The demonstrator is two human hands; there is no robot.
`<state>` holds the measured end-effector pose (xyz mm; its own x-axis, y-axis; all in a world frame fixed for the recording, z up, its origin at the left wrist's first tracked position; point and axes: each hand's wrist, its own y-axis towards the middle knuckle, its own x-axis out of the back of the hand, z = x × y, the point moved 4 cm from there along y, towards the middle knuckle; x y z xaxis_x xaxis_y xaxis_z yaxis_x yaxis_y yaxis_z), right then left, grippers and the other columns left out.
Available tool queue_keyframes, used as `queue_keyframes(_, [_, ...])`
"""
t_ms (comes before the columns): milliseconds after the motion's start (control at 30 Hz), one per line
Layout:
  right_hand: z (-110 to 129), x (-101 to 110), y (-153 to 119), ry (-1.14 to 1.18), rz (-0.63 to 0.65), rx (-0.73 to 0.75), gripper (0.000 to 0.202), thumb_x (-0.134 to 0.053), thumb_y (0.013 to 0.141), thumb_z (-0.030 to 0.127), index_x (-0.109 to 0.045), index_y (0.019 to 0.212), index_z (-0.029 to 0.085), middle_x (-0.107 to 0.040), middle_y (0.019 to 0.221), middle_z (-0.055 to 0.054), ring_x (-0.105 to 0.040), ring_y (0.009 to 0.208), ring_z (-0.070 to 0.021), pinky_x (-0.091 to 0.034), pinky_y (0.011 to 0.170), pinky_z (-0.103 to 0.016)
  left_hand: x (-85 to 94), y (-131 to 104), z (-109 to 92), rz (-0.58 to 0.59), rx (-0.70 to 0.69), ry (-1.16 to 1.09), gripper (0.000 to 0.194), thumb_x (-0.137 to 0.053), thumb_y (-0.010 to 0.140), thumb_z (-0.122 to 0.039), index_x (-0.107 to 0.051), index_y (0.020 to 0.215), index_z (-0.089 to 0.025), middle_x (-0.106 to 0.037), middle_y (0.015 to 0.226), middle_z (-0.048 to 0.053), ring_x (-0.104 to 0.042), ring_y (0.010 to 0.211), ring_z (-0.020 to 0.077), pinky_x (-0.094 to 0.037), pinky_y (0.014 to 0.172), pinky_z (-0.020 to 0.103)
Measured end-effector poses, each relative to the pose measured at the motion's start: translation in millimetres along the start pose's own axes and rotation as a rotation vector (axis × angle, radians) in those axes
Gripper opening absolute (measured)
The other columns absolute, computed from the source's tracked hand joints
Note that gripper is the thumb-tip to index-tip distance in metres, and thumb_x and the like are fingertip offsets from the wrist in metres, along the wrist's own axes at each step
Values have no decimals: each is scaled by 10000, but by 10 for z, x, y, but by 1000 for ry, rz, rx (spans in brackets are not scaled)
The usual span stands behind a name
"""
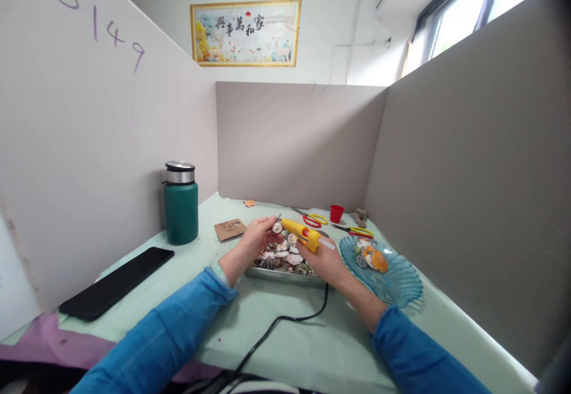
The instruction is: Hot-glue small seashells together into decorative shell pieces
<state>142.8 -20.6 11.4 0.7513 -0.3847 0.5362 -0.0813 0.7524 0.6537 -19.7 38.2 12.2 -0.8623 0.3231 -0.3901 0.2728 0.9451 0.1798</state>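
Note:
My left hand pinches a small pale seashell between its fingertips, above a metal tray heaped with several shells. Closed around a yellow glue gun is my right hand, just to the right of the left one. The gun's nozzle points left and touches or nearly touches the shell; I cannot tell which. A whitish glue stick pokes out of the gun's rear. From below the right hand a black cord runs down toward the table's front edge.
On the right lies a blue glass plate holding orange and white shells. Behind are two pairs of scissors and a red cup. Leftward are brown cardboard, a green bottle and a black phone-like slab. Grey partitions enclose the table.

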Motion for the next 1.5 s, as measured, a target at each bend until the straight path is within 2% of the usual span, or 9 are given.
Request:
queue_keyframes(133, [5,-6,3,-8,25,13,210,-494,773,361,-596,805,181,-590,623,5,-526,549,-137,-382,523,-232,0,-1,0,-7,1,1,157,-620,749,-250,-587,740,-96,-595,621,35,-561,466,117,-490,514,266])
queue_keyframes(367, [-12,15,6,-45,-29,-3,235,-496,770,384,-596,784,172,-586,617,0,-522,549,-136,-375,518,-229,11,13,23,26,3,-3,184,-626,744,-269,-573,723,-94,-590,619,34,-573,474,122,-492,517,262])
queue_keyframes(700, [8,1,5,-22,15,-3,224,-489,773,371,-596,797,176,-583,609,3,-515,536,-139,-378,515,-235,9,4,7,-2,6,-8,174,-641,732,-256,-575,744,-96,-592,623,28,-573,463,121,-483,501,261])
queue_keyframes(1133, [-33,25,7,-71,-45,-38,275,-476,784,430,-584,769,177,-580,613,1,-520,549,-135,-364,511,-230,9,-7,9,42,-3,14,227,-663,715,-298,-565,734,-93,-596,647,35,-588,493,125,-491,525,263])
queue_keyframes(1500, [-15,16,12,-54,-26,-14,246,-478,778,402,-592,787,184,-590,622,-1,-522,546,-139,-369,516,-234,3,-3,6,32,-7,1,200,-651,727,-281,-578,727,-95,-590,630,29,-574,489,114,-493,526,258])
